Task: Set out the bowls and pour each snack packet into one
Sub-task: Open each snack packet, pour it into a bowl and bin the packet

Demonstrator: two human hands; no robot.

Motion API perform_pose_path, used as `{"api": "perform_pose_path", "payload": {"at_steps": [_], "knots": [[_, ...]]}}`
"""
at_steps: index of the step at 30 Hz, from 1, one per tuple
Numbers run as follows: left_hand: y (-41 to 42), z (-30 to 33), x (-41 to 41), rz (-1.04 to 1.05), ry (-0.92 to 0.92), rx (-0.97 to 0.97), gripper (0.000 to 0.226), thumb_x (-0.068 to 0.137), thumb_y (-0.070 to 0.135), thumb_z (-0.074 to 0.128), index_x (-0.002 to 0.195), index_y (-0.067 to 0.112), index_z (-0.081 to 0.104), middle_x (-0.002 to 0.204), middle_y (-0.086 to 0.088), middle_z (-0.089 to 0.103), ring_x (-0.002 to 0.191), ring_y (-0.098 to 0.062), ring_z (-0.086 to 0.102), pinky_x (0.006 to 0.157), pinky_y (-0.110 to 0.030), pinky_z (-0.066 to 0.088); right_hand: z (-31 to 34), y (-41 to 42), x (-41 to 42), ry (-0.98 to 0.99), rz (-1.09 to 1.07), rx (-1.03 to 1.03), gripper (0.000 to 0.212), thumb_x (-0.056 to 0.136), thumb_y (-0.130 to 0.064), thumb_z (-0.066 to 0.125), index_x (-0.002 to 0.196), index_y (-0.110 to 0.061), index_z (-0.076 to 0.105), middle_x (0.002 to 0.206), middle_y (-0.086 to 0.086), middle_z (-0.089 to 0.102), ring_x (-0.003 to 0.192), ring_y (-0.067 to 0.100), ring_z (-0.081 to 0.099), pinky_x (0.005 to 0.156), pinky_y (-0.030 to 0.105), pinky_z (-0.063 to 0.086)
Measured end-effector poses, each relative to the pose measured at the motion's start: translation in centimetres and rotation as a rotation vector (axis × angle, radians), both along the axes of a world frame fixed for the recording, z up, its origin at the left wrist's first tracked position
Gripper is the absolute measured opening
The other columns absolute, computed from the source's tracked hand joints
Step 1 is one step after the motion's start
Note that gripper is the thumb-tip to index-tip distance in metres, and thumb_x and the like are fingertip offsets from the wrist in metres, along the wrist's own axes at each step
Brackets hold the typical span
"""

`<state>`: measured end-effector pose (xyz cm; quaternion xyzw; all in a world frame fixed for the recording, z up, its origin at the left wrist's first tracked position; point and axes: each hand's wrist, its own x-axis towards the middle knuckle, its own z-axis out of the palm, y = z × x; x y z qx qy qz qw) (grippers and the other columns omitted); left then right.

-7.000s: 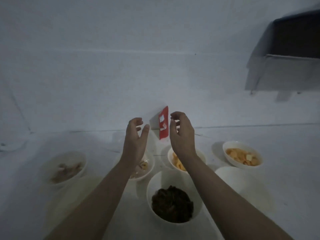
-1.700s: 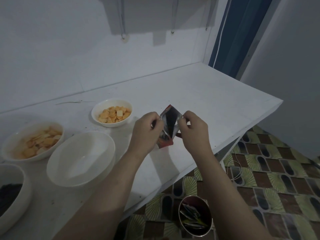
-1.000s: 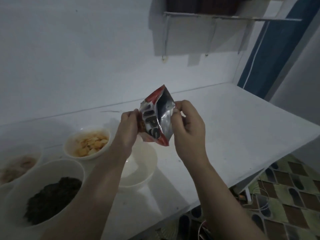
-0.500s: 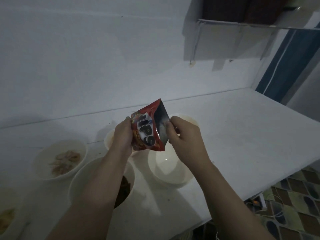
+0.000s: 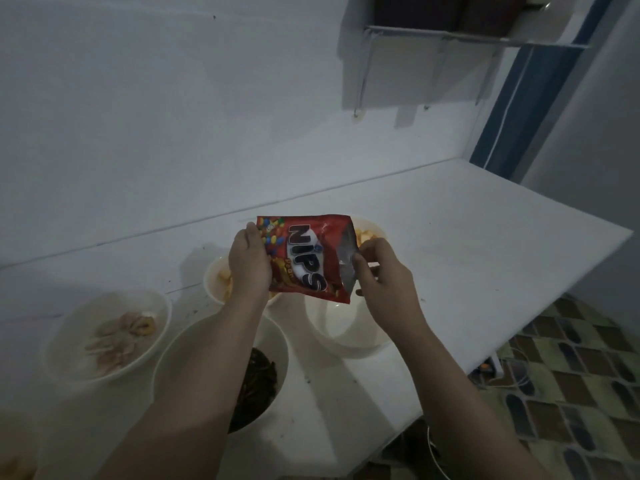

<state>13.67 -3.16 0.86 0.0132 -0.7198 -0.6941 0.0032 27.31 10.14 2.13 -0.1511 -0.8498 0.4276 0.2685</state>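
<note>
A red snack packet (image 5: pixel 306 258) marked NIPS hangs in the air above an empty white bowl (image 5: pixel 343 323). My left hand (image 5: pixel 251 263) grips the packet's left edge. My right hand (image 5: pixel 381 271) pinches its torn right edge, where the silver inside shows. Around it stand a bowl of dark snack (image 5: pixel 258 372), a bowl of pale ring snacks (image 5: pixel 114 336), and two bowls of orange chips, one behind my left hand (image 5: pixel 220 278) and one behind the packet (image 5: pixel 369 233).
The white counter (image 5: pixel 467 244) runs right to an edge over a patterned tile floor (image 5: pixel 571 368). A metal bin (image 5: pixel 436 455) stands below that edge. A wall shelf on brackets (image 5: pixel 450 39) hangs above. Another bowl's rim (image 5: pixel 15 465) shows at the bottom left.
The packet has turned so its printed front faces me and its mouth tips to the right over the empty bowl. Both hands have come slightly lower and to the right.
</note>
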Motion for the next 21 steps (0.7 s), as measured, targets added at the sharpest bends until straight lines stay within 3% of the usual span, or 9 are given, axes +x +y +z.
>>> {"api": "perform_pose_path", "payload": {"at_steps": [4,7,12,16,21], "knots": [[0.1,0.2,0.1,0.027,0.067,-0.031,0.038,0.104,0.046,0.025,0.100,0.017,0.049,0.087,0.003,0.059,0.083,-0.010,0.062,0.074,-0.028,0.051,0.7,-0.3,0.0,0.090,-0.042,-0.059,0.006,0.102,-0.035,0.045,0.107,-0.034,0.043,0.101,-0.025,0.056,0.091,-0.010,0.058,0.066,0.013,0.052],[0.2,0.2,0.1,0.005,0.076,-0.039,0.038,0.103,0.046,0.025,0.102,0.016,0.048,0.085,0.005,0.056,0.078,-0.004,0.057,0.063,-0.021,0.045,0.1,-0.7,-0.3,0.070,-0.063,0.067,0.014,0.099,-0.041,0.045,0.104,-0.029,0.051,0.106,-0.014,0.056,0.096,-0.007,0.053,0.064,0.003,0.045],[0.5,-0.2,0.0,-0.020,0.089,-0.037,0.039,0.103,0.045,0.026,0.102,0.013,0.048,0.087,0.004,0.058,0.082,-0.007,0.059,0.065,-0.022,0.046,-1.0,0.1,-0.8,0.112,-0.055,0.188,0.011,0.097,-0.024,0.057,0.091,-0.017,0.064,0.120,-0.002,0.051,0.112,0.015,0.051,0.066,0.009,0.051],[0.5,-0.1,-0.5,-0.028,0.069,-0.024,0.038,0.103,0.045,0.026,0.104,0.015,0.049,0.089,0.004,0.058,0.084,-0.010,0.060,0.071,-0.024,0.050,-0.8,0.3,-0.7,0.108,-0.038,0.159,0.009,0.097,-0.023,0.058,0.088,-0.024,0.060,0.120,-0.009,0.046,0.114,0.010,0.049,0.066,0.006,0.048],[0.2,-0.2,-0.3,-0.051,0.104,-0.072,0.034,0.103,0.046,0.026,0.105,0.017,0.046,0.087,0.010,0.055,0.080,-0.004,0.057,0.063,-0.017,0.045,-0.8,-0.2,0.0,0.103,-0.014,0.008,0.007,0.098,-0.025,0.055,0.093,-0.029,0.053,0.106,-0.018,0.057,0.099,-0.003,0.057,0.068,0.006,0.048]]}}
